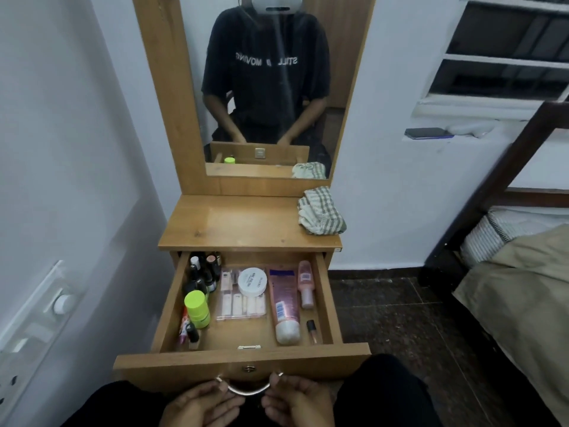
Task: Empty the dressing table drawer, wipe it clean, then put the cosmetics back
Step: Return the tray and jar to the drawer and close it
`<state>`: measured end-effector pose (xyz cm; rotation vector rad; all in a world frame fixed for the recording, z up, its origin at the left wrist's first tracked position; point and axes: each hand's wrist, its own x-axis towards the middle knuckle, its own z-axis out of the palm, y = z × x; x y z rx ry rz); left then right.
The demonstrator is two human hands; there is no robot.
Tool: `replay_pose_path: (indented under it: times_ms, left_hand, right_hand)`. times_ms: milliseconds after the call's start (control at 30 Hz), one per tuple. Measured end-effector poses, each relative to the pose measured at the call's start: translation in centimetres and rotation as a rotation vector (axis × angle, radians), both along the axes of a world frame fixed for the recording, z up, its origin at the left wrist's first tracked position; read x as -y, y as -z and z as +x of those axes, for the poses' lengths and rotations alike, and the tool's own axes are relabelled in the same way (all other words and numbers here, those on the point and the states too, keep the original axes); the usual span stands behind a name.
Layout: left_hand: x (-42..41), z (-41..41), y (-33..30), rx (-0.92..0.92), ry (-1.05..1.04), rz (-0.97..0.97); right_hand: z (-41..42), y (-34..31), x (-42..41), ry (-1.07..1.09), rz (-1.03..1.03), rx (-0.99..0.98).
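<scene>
The wooden drawer point(326, 303) of the dressing table stands pulled out, full of cosmetics. Inside lie a pink tube point(284, 303), a small pink bottle point(305, 283), a round white jar point(252, 282) on a clear case point(241, 306), a lime-green bottle point(197, 309) and several dark nail-polish bottles point(200, 272). My left hand point(203, 402) and my right hand point(295, 399) both hold the metal drawer handle point(248, 391) at the drawer's front. A checked cloth point(320, 211) lies folded on the tabletop's right side.
A mirror point(264, 87) rises behind the tabletop point(234, 223). A white wall with a switch panel point(37, 322) is close on the left. A bed point(517, 288) with a dark frame stands at the right, over dark tiled floor point(385, 318).
</scene>
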<state>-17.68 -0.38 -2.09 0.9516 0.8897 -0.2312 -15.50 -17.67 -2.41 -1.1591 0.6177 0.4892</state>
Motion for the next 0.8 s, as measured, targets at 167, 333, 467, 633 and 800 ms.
replay_pose_path:
  times_ms: [167, 333, 467, 633, 800]
  left_hand:
    - [-0.1, 2.7, 0.2, 0.04, 0.029, 0.056]
    - [0.1, 6.1, 0.3, 0.102, 0.004, 0.096]
    - [-0.8, 9.2, 0.5, 0.092, 0.032, 0.078]
    - [-1.2, 12.8, -0.1, 0.106, 0.084, 0.112]
    - [-1.2, 15.9, -0.5, 0.128, 0.071, 0.151]
  right_hand:
    - [2.5, -0.1, -1.0, 0.038, -0.002, -0.019]
    - [5.6, -0.4, -1.9, 0.067, -0.062, 0.006]
    - [8.2, -0.8, -2.6, 0.089, -0.113, 0.025]
    - [11.7, -1.0, -3.3, 0.115, -0.161, 0.062]
    - [14.7, -1.0, -3.9, 0.118, -0.184, 0.07]
